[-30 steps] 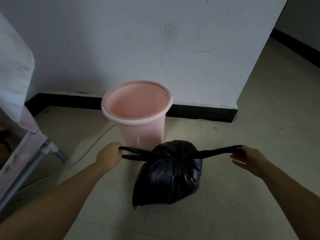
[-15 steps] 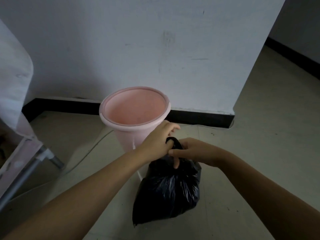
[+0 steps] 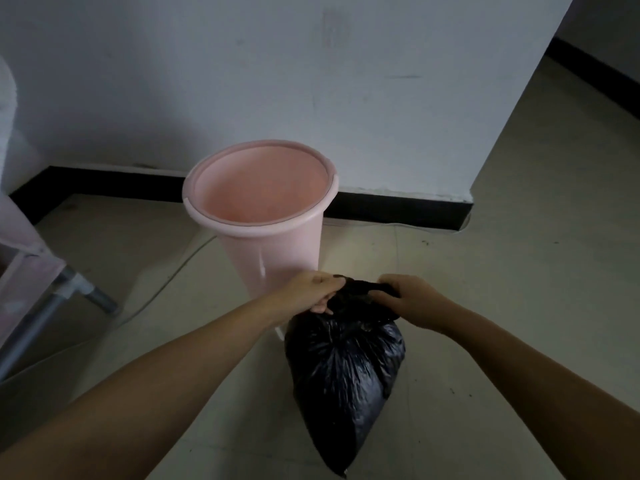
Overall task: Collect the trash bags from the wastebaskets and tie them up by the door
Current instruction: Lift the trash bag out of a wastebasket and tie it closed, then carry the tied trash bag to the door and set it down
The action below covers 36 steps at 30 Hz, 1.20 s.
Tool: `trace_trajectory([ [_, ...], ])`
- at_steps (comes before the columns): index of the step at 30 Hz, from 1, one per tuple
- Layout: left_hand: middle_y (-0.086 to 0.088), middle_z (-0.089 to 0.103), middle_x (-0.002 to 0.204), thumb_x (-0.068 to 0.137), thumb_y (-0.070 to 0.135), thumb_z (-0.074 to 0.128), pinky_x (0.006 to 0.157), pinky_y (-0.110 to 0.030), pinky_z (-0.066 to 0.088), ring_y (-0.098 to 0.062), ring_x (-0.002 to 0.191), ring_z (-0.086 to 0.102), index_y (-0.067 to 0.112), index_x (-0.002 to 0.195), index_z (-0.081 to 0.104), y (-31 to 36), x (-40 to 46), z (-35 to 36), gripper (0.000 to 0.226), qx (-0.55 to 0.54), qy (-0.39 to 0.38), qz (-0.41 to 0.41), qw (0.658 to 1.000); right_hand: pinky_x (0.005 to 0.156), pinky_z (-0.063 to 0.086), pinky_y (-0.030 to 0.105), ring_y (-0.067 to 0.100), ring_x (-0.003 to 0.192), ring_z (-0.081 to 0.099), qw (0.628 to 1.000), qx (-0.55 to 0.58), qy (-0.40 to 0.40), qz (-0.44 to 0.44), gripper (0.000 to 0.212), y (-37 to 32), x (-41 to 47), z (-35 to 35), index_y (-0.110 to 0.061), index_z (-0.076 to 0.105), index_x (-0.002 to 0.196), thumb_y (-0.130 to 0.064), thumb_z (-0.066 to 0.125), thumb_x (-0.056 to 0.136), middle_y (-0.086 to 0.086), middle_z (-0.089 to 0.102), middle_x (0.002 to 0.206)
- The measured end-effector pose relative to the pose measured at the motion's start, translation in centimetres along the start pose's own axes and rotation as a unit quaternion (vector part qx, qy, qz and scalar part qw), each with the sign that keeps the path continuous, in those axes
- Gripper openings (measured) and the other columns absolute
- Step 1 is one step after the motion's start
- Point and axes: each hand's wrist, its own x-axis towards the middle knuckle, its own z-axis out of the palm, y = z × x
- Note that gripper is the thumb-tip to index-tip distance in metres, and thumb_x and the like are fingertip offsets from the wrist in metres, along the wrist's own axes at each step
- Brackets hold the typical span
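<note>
Black plastic bag: the trash bag (image 3: 346, 368) sits on the floor just in front of the wastebasket, bulging and crinkled, its gathered top pulled up between the two hands; its lower end tapers toward the bottom edge of the view
Left hand: the left hand (image 3: 311, 292) grips the bunched top of the bag from the left side, fingers curled tight round the black plastic, knuckles upward; it lies in front of the lower wall of the wastebasket
Right hand: the right hand (image 3: 412, 299) grips the top of the bag from the right side, fingers curled over a twisted strip of plastic; the fingertips are partly hidden in the folds
Hands together: both are close to each other at the neck of the bag, with only a short bunch of plastic between them; whether a knot is formed there I cannot tell
Wastebasket: the pink plastic wastebasket (image 3: 277, 251) stands upright near the wall, just behind the bag; no liner shows inside it; a raised band runs round its rim
Floor: pale tiles (image 3: 502, 306), with a thin light cable (image 3: 173, 275) lying across them left of the wastebasket
Wall: white wall (image 3: 277, 81) with a black skirting board (image 3: 398, 209) along its foot; the wall ends in a corner at the right
Left edge: a grey metal leg (image 3: 62, 299) with a pale pink cloth (image 3: 20, 244) hanging above it
</note>
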Motion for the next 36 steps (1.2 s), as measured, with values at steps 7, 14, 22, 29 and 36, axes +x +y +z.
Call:
trace_trajectory([
  [7,0.013,0.031,0.032,0.098,0.025,0.046,0.062,-0.016,0.051,0.0,0.031,0.032,0.018,0.056,0.037,-3.9,2.4,0.7,0.043,0.078,0.017,-0.037,0.996,0.058,0.038,0.026,0.022,0.07,0.057,0.999,-0.019,-0.026,0.021,0.03,3.1,1.6,3.5,-0.004,0.061,0.096,-0.032,0.049,0.095,0.012,0.064,0.083],
  [14,0.004,0.034,0.046,0.094,0.028,0.053,0.06,-0.026,0.048,0.0,0.033,0.038,0.017,0.053,0.037,-3.1,-1.5,1.8,0.045,0.151,0.006,-0.097,0.984,0.053,0.033,0.01,0.017,0.071,0.05,0.994,0.038,-0.07,0.074,0.024,-0.2,-3.5,3.1,-0.004,0.06,0.096,-0.025,0.049,0.096,0.003,0.055,0.08],
  [22,0.001,0.044,0.051,0.093,0.03,0.053,0.051,-0.023,0.032,-0.004,0.042,0.041,0.016,0.056,0.043,11.2,-9.6,0.6,0.041,0.193,-0.023,-0.104,0.975,0.049,0.03,0.016,0.018,0.061,0.045,0.988,0.011,-0.117,0.103,0.025,-10.4,-9.7,-8.3,-0.007,0.056,0.087,-0.028,0.046,0.097,0.003,0.05,0.068],
  [29,0.001,0.043,0.052,0.093,0.033,0.05,0.054,-0.026,0.03,-0.01,0.048,0.041,0.016,0.055,0.041,25.1,-21.5,-2.6,0.042,0.18,-0.028,-0.139,0.973,0.05,0.029,0.013,0.019,0.068,0.046,0.986,-0.006,-0.152,0.069,0.019,-23.6,-15.2,-18.9,-0.016,0.047,0.08,-0.027,0.048,0.096,-0.002,0.047,0.067],
  [36,-0.003,0.043,0.056,0.093,0.036,0.049,0.057,-0.028,0.029,-0.012,0.051,0.041,0.016,0.055,0.04,35.9,-32.3,-5.8,0.043,0.213,0.042,-0.113,0.97,0.054,0.029,0.013,0.016,0.066,0.045,0.985,-0.034,-0.168,-0.004,0.026,-34.7,-19.3,-27.0,-0.027,0.042,0.07,-0.029,0.046,0.096,-0.01,0.042,0.064],
])
